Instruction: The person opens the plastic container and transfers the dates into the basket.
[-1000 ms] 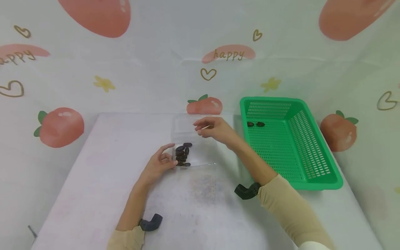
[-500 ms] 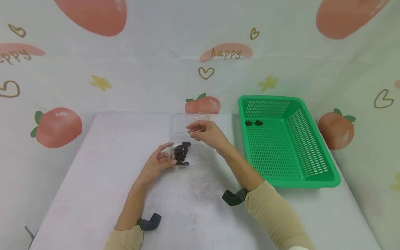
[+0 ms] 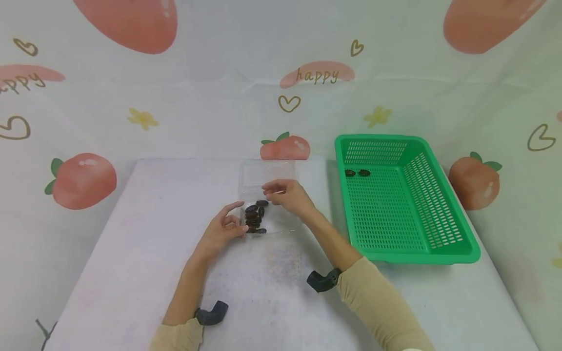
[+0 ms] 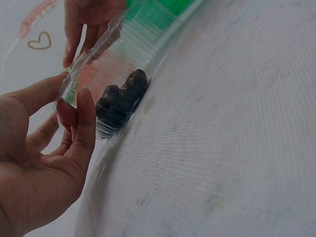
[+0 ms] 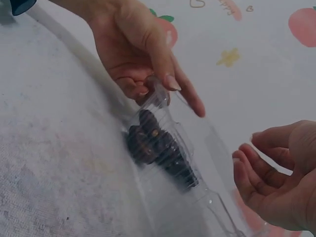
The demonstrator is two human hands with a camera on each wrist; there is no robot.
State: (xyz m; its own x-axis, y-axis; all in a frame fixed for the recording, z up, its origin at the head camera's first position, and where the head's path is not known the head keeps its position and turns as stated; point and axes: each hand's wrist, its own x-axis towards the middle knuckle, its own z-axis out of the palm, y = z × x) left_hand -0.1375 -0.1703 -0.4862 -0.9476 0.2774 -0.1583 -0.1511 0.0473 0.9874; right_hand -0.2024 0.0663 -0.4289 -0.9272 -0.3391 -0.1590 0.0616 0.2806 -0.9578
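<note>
A clear plastic clamshell box (image 3: 283, 222) lies with its lid (image 3: 263, 173) folded back toward the wall. Several dark brown dates (image 3: 252, 215) are bunched along the left side of its base, and they show through the ribbed plastic in both wrist views. My left hand (image 3: 219, 235) grips the box's left edge, with the index finger near the back and the thumb at the front corner. Above the right part of the box hovers my right hand (image 3: 291, 196), fingers loosely bent toward the dates. Nothing shows between its fingers (image 5: 243, 170) in the right wrist view.
To the right stands a green slotted basket (image 3: 344, 204) with two dates (image 3: 364, 172) in its far left corner. A patterned cloth wall (image 3: 197, 122) rises behind the white table (image 3: 145, 253). Dark curved wrist mounts (image 3: 322, 281) stick out from both forearms.
My right hand has moved left and slightly toward me, from over the lid's hinge area to near the dates. The left hand keeps its grip on the box edge.
</note>
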